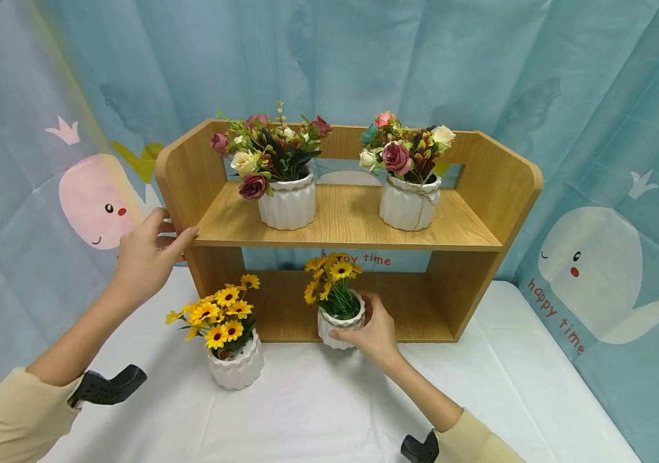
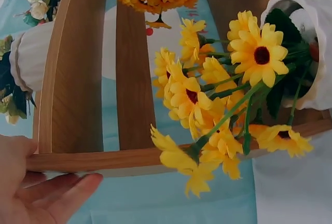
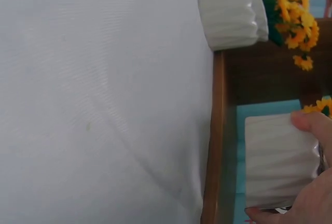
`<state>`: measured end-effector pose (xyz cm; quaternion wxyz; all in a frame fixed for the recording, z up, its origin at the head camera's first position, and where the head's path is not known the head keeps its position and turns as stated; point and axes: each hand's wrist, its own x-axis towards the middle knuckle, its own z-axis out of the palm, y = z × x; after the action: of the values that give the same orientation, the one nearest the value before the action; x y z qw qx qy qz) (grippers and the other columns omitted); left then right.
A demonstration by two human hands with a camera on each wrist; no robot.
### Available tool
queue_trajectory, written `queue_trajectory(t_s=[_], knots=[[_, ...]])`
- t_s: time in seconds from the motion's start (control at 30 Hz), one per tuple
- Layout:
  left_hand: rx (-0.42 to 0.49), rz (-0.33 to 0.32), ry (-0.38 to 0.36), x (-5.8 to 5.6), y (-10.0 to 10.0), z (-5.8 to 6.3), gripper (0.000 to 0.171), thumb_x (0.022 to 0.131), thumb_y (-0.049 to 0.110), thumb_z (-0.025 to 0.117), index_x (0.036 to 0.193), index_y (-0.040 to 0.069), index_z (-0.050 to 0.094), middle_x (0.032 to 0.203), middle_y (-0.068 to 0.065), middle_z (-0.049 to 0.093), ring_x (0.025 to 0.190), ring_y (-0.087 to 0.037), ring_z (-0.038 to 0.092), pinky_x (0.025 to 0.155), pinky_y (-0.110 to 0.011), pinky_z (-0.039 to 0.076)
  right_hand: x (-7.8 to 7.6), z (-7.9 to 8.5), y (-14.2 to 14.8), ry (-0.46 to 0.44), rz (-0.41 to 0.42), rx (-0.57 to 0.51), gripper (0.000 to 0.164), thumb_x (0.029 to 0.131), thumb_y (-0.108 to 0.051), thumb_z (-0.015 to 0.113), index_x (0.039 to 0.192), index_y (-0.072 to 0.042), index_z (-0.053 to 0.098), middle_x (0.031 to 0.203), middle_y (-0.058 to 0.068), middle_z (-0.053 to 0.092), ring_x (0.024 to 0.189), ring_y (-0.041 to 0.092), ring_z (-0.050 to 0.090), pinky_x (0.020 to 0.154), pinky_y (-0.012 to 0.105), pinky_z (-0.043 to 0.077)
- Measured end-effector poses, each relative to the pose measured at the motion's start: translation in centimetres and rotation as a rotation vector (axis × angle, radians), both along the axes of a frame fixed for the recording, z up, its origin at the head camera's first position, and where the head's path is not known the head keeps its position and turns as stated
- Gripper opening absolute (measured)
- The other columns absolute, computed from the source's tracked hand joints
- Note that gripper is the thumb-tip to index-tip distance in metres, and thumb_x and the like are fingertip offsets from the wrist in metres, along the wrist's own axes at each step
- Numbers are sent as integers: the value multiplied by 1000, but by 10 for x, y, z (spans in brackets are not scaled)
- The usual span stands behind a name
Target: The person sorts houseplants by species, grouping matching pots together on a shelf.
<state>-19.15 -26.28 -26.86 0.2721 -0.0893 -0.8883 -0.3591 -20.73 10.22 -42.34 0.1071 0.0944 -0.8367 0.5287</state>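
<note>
My right hand (image 1: pixel 377 331) grips a white fluted pot (image 3: pixel 280 159) of yellow artificial sunflowers (image 1: pixel 335 273), thumb on one side and fingers round the other. It holds this pot at the front of the lower level of a wooden two-tier shelf (image 1: pixel 341 244). At the shelf's left side panel (image 1: pixel 181 167), my left hand (image 1: pixel 146 257) pinches the front edge, with the thumb inside and the fingers along the outer face. A second white pot (image 1: pixel 236 366) with similar sunflowers (image 2: pixel 228 86) stands on the table in front of the shelf's lower left corner.
On the upper level stand two white pots, the left pot (image 1: pixel 287 204) and the right pot (image 1: pixel 410 204), both holding artificial roses. White cloth (image 1: pixel 306 411) covers the table. Behind the shelf hangs a light blue printed curtain (image 1: pixel 341 58).
</note>
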Motion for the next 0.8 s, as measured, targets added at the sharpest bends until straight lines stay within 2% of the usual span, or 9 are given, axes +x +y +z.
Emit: queue_trajectory(t_s=[0.2,0.33,0.47,0.57,0.8], knots=[[-139,8,-69,-1,-3,5,39,110,26,59,109,-13,57,103,-41,70,76,-46,77,52,-20,55,-3,3,-10,-1,14,-18,91,65,-15,101,141,-1,54,130,18,69,120,34,66,98,50,56],[-193,0,-141,-1,-4,8,45,112,30,54,108,-15,58,95,-37,72,65,-35,75,51,-25,55,-7,4,-17,13,26,-20,91,66,-15,101,142,-1,53,131,19,68,121,36,66,99,51,57],[-256,-7,-196,0,-3,12,51,115,32,45,106,-17,59,81,-25,72,59,-25,71,52,-29,53,-12,2,-25,42,34,-21,89,67,-16,100,140,-1,54,131,19,68,120,37,66,98,52,57],[-278,-12,-221,-1,-2,14,52,115,31,41,104,-17,57,77,-23,70,57,-24,69,53,-31,53,-16,1,-32,65,45,-30,86,67,-16,100,139,-1,55,130,19,68,120,36,66,97,51,58],[-271,3,-249,-1,1,15,50,116,27,39,105,-19,55,80,-28,67,56,-26,70,51,-33,52,-24,-3,-48,68,61,-78,82,67,-15,100,136,-2,58,127,18,69,119,36,66,99,52,57]])
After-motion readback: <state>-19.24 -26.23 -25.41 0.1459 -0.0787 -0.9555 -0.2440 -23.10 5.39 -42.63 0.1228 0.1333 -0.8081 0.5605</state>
